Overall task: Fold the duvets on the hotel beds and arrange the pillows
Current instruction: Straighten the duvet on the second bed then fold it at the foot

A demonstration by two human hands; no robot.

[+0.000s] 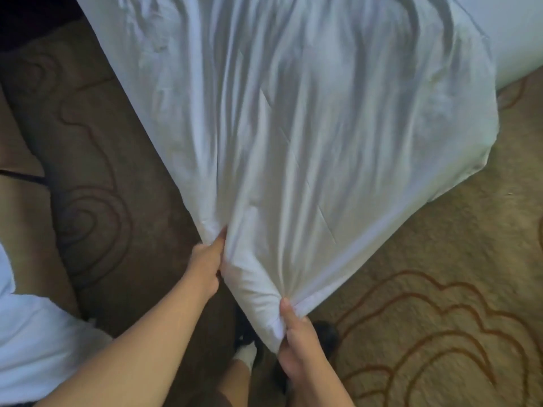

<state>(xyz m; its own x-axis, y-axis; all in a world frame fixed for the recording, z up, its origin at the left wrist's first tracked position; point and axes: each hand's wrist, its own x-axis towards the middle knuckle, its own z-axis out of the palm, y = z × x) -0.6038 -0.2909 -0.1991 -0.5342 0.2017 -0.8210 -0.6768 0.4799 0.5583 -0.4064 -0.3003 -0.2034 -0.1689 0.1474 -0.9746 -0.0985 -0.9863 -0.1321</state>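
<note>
White, wrinkled fabric duvet (293, 127) fans from the frame's top down to lower centre, over the tan swirl-patterned carpet (440, 289). My left hand (205, 265) grips its edge with curled fingers. My right hand (299, 351) pinches the bunched corner lower right of it.

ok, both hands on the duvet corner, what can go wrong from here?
The left hand and right hand hold only bunched fabric at the duvet corner; a hard pull may slip it free.
Its hanging edge sags low over the carpet and may drag.
A shoe sits under the corner; a step could catch it.
</note>
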